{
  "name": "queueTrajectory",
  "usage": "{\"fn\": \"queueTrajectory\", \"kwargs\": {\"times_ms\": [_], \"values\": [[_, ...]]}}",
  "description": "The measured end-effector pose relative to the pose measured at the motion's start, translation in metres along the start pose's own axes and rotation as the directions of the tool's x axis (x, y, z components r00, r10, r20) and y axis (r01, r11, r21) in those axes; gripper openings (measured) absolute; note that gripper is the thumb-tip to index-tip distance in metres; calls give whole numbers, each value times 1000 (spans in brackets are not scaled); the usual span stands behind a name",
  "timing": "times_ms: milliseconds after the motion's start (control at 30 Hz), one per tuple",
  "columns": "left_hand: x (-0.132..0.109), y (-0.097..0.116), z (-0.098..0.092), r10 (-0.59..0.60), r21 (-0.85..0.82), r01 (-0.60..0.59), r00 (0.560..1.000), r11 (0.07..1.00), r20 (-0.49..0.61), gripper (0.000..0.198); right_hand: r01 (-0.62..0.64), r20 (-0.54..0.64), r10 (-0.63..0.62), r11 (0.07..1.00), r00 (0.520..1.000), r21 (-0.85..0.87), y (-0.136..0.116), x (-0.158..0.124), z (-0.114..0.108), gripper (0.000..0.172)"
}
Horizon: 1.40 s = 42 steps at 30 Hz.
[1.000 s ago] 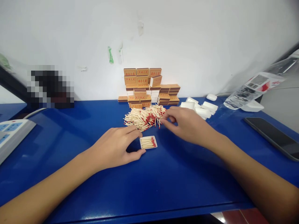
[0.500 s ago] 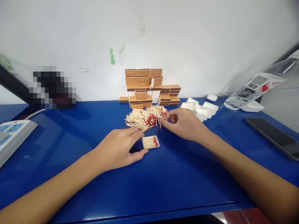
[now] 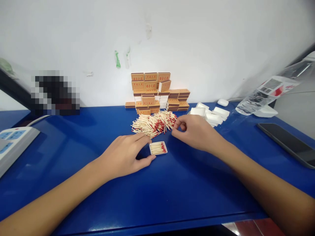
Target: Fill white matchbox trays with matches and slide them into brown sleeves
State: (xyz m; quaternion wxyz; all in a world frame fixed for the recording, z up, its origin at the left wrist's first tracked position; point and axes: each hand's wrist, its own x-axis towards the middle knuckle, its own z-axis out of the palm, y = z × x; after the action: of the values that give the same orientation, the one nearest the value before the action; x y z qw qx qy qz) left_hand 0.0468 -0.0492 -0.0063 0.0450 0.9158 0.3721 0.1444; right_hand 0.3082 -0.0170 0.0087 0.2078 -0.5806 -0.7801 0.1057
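Observation:
A small white matchbox tray (image 3: 166,151) holding a row of red-tipped matches (image 3: 157,148) lies on the blue table. My left hand (image 3: 128,154) grips the tray's left end, thumb at the near corner and forefinger at the far one. Just behind the tray spreads a heap of loose matches (image 3: 147,124). At the heap's right edge is my right hand (image 3: 193,131), thumb and forefinger closed in a pinch. Whatever its fingertips hold, if anything, is too small to make out.
Stacked matchboxes (image 3: 150,86) stand against the wall behind the heap. Several empty white trays (image 3: 214,119) lie behind my right hand. To the right are a plastic bottle (image 3: 258,95) and a phone (image 3: 287,142); a power strip (image 3: 17,144) sits far left.
My right hand has drawn slightly right and toward me, off the edge of the match heap. My left hand stays at the tray.

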Motion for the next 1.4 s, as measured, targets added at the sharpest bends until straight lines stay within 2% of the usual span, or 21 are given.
{"fn": "queueTrajectory", "kwargs": {"times_ms": [67, 167, 233, 333, 400, 467, 533, 600, 733, 867, 1100, 1400], "values": [[1, -1, 1, -20, -14, 20, 1000, 1000, -3, 26, 197, 18, -199, 978, 980, 69, -4, -5, -7, 8], [1, -2, 2, -24, -34, 24, 1000, 999, -1, 25, 428, 71, -442, 891, 894, 151, -13, -14, -8, 5], [0, -2, 1, -19, -39, 18, 1000, 999, -4, 24, 482, 100, -496, 866, 863, 135, -17, -18, -3, 5], [0, 0, 0, -2, -39, 2, 1000, 999, -12, 24, 504, 122, -514, 857, 849, 107, -16, -18, 2, 8], [0, 1, 0, 12, -43, -13, 999, 999, -33, 24, 482, 75, -490, 870, 869, 99, -12, -14, 0, 9], [-1, 3, -1, 30, -51, -33, 997, 998, -64, 25, 428, -25, -427, 901, 904, 77, -6, -9, -3, 10], [0, 4, -2, 50, -62, -56, 994, 996, -99, 26, 342, -120, -335, 939, 935, 47, 0, -3, -6, 11], [0, 4, -2, 57, -78, -66, 992, 995, -115, 27, 236, -159, -228, 971, 961, 31, 4, 1, -4, 16], [1, 3, 1, 13, -126, -19, 999, 992, -47, 27, 56, -141, -50, 998, 989, 37, 4, 4, 8, 20], [1, 5, 5, -17, -147, 19, 1000, 989, 11, 26, -15, -121, 10, 999, 993, -35, -4, 5, 21, 21], [1, 7, 5, -17, -137, 20, 1000, 990, 26, 26, -48, -56, 39, 987, 998, -152, -14, 14, 30, 21], [1, 5, 5, -10, -107, 13, 999, 994, 31, 27, -39, -2, 39, 988, 999, -147, -2, 10, 22, 13]]}}
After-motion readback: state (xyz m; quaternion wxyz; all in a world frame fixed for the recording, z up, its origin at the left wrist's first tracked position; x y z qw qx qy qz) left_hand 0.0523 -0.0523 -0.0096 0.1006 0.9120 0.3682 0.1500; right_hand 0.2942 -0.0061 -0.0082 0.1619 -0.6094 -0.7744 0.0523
